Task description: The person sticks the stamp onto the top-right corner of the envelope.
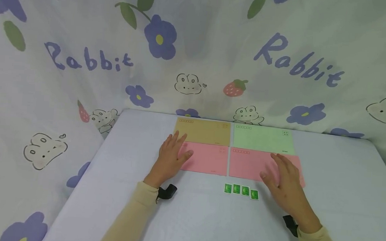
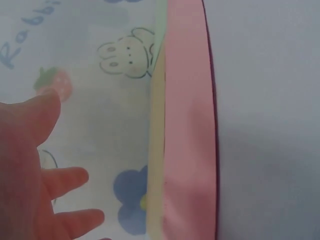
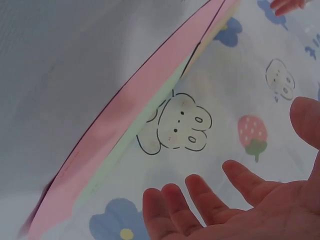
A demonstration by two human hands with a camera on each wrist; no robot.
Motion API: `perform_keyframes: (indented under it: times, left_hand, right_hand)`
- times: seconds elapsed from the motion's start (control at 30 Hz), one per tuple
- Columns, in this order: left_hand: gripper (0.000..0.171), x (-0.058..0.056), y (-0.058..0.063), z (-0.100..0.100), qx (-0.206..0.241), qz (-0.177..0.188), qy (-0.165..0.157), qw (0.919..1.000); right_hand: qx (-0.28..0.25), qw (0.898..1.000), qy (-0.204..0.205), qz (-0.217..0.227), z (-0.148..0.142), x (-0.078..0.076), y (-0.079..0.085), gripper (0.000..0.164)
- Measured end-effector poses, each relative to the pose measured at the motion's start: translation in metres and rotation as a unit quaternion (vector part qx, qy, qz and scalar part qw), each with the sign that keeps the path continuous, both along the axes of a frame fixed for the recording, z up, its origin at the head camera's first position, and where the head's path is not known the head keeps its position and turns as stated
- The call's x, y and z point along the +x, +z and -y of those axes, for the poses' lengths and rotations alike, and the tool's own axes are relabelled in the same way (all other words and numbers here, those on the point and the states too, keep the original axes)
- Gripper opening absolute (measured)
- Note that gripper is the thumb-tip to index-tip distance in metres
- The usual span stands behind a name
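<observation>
Four envelopes lie in two rows on the white table: a tan one (image 1: 203, 131) and a light green one (image 1: 262, 138) at the back, a left pink one (image 1: 207, 159) and a right pink one (image 1: 250, 165) in front. Several small green stamps (image 1: 241, 190) sit in a row nearer the front. My left hand (image 1: 170, 158), fingers spread, hovers over the left edge of the tan and left pink envelopes. Over the right pink envelope is my right hand (image 1: 287, 185), its fingers loosely extended. Both hands hold nothing.
A white table (image 1: 107, 189) carries everything. Behind it and along the left hangs a curtain (image 1: 211, 54) printed with rabbits, flowers and strawberries. Each wrist wears a black strap-on piece, the left one (image 1: 168, 191) and the right one (image 1: 290, 225).
</observation>
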State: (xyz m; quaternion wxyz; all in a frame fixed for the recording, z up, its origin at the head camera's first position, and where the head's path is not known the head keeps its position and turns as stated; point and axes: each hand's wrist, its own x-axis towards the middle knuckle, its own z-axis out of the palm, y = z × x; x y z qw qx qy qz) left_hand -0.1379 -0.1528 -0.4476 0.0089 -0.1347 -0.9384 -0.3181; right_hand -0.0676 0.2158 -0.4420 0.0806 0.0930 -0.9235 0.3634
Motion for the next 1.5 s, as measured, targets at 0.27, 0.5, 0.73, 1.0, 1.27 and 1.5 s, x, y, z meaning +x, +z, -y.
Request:
perform_keyframes:
  times: [0.27, 0.5, 0.73, 1.0, 1.27, 1.5]
  left_hand:
    - [0.069, 0.002, -0.006, -0.008, 0.007, 0.008, -0.008, 0.9999]
    - [0.071, 0.005, -0.010, -0.015, 0.020, 0.017, -0.017, 0.9995]
    - [0.070, 0.006, -0.012, -0.017, 0.016, 0.016, -0.019, 0.9996]
    - [0.066, 0.003, -0.014, -0.017, 0.022, 0.037, -0.014, 0.9990]
    - [0.062, 0.000, -0.018, -0.017, 0.035, 0.041, -0.012, 0.9985]
    - [0.064, -0.001, -0.021, -0.017, 0.003, 0.058, -0.022, 0.9981]
  right_hand:
    - [0.013, 1.000, 0.005, 0.011, 0.000, 0.003, -0.004, 0.067]
    - [0.019, 0.999, 0.013, 0.037, -0.002, 0.004, -0.003, 0.068]
    - [0.010, 0.998, 0.020, 0.061, -0.001, 0.001, -0.005, 0.065]
    - [-0.003, 0.996, 0.038, 0.075, 0.003, 0.000, -0.007, 0.056]
    - [-0.008, 0.994, 0.059, 0.089, 0.003, 0.000, -0.009, 0.047]
    - [0.012, 0.993, 0.077, 0.091, 0.004, -0.001, -0.009, 0.038]
